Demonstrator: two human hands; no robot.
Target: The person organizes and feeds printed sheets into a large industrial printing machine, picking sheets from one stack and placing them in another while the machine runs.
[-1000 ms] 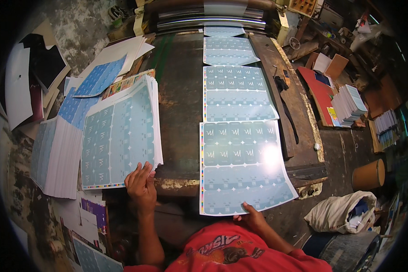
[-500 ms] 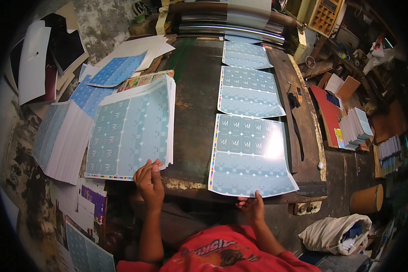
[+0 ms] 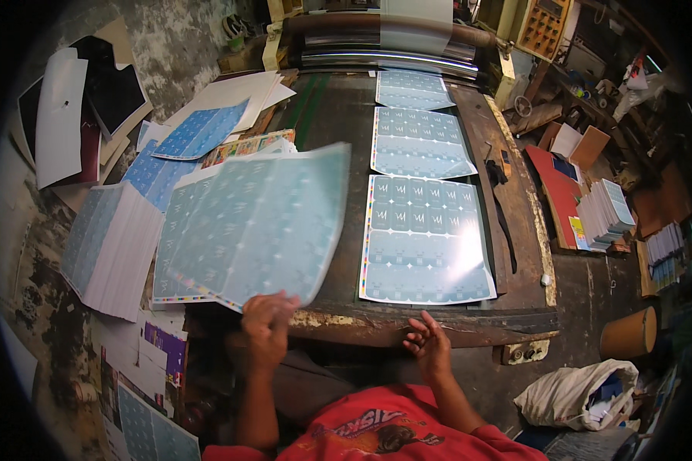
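My left hand (image 3: 267,326) pinches the lower edge of a light blue printed sheet (image 3: 284,223), which is blurred by motion and lifted over the stack of like sheets (image 3: 178,230). My right hand (image 3: 429,344) is empty, fingers apart, just below the machine bed's front edge. Beyond it, the nearest printed sheet (image 3: 427,265) lies flat on the dark bed (image 3: 331,184). Two further sheets, a middle one (image 3: 419,146) and a far one (image 3: 411,91), follow in a row toward the shiny rollers (image 3: 392,61).
A thick leaning stack of sheets (image 3: 108,253) stands at the left, with darker blue sheets (image 3: 200,131) behind it. Right of the bed are a red board (image 3: 550,196) with stacked papers, a brown bin (image 3: 629,333) and a white sack (image 3: 573,396). A control panel (image 3: 544,29) is at back right.
My left hand has drawn a sheet rightward and up off the stack. My right hand has let go of the nearest sheet, which now lies flatter and farther up the bed.
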